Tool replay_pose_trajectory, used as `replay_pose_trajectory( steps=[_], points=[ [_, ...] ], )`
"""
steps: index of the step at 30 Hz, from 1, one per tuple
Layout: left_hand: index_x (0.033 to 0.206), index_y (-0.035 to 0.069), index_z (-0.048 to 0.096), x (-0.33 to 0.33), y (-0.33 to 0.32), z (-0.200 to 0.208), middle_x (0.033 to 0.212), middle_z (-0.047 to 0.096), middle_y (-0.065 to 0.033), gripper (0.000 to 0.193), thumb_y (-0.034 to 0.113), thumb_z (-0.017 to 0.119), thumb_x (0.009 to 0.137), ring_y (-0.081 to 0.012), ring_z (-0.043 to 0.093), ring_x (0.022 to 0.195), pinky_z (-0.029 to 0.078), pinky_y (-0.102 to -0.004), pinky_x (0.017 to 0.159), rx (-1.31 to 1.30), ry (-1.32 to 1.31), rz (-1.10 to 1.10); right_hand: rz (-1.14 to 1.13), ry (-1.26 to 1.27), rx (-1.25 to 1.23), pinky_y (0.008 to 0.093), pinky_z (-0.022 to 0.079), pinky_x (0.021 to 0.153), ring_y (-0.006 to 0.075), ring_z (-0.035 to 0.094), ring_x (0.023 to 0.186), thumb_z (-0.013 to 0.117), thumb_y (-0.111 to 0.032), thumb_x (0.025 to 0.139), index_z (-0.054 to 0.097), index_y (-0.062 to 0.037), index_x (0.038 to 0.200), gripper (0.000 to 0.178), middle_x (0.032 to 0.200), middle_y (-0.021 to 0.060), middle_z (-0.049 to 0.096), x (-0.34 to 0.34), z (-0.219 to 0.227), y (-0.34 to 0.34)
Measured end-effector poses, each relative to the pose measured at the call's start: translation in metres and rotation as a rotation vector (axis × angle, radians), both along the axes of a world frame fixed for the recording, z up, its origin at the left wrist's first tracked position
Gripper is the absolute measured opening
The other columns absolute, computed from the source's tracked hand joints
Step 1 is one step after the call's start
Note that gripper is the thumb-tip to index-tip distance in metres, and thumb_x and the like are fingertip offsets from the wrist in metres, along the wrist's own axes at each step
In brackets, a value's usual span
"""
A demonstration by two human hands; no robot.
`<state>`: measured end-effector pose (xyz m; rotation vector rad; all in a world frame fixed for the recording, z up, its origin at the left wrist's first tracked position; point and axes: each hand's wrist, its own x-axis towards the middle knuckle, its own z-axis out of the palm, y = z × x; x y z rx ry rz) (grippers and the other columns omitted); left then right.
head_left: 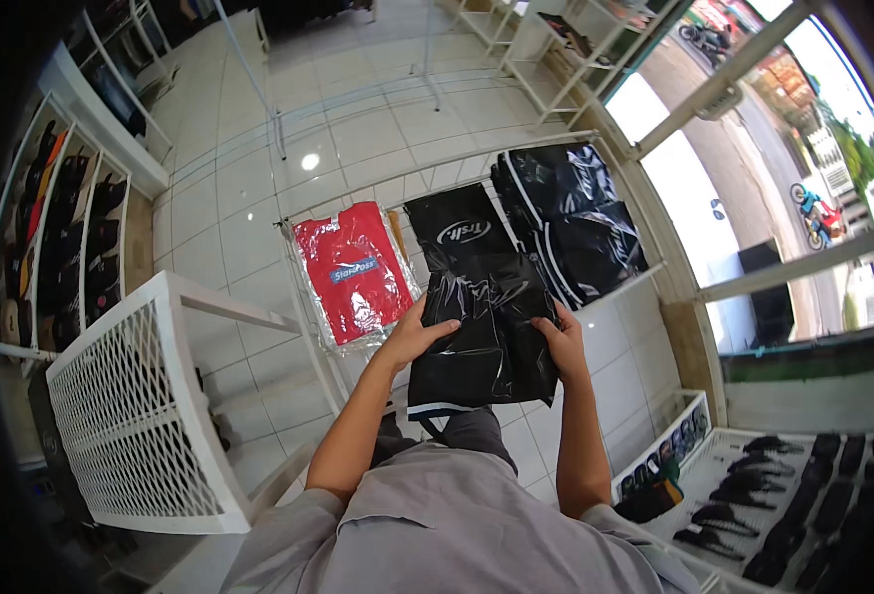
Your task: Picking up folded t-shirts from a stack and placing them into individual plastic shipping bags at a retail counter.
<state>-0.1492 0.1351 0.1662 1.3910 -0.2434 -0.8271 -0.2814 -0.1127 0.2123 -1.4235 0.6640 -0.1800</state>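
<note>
Between my two hands is a folded black shirt in a shiny clear plastic bag [481, 337], held in front of my waist. My left hand [419, 335] grips its left edge, thumb on top and fingers hidden beneath. Its right edge is pinched by my right hand [562, 342] in the same way. Just beyond lies another bagged black shirt [462, 233] with a pale printed mark, partly covered by the held one. To its left is a bagged red shirt [353, 272] with a blue patch. A stack of bagged black garments with white stripes [570, 218] lies on the right.
The garments rest on a white wire rack [437, 176]. A white mesh panel [145, 426] stands at left, near shelves of caps [70, 233]. At lower right, a white mesh shelf [724, 455] holds dark sunglasses-like items. Glass windows [744, 198] line the right side.
</note>
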Motion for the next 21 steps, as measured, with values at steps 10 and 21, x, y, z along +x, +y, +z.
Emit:
replay_pose_trajectory(
  steps=[10,21],
  points=[
    [0.151,0.001,0.043,0.094,-0.119,-0.13,0.132,0.065,-0.0105,0.071,0.013,0.078,0.09,-0.018,0.061,0.119,0.045,-0.0294,0.105,0.255,-0.076,0.289,0.312,0.02,-0.185,0.0288,0.051,0.094,0.0155,0.067,0.104,0.071,-0.009,0.087,0.059,0.0039,0.139,0.055,0.116,0.0121,0.073,0.176,-0.154,-0.151],
    [0.155,-0.001,0.032,0.091,-0.152,-0.325,0.132,0.064,-0.0196,0.083,0.022,0.079,0.091,-0.0255,0.062,0.122,0.045,-0.0326,0.106,0.464,0.044,0.566,0.325,0.292,-0.291,0.0341,0.047,0.103,0.0257,0.063,0.121,0.075,-0.018,0.092,0.049,0.004,0.147,0.065,0.131,0.0228,0.066,0.208,-0.332,-0.195]
  ],
)
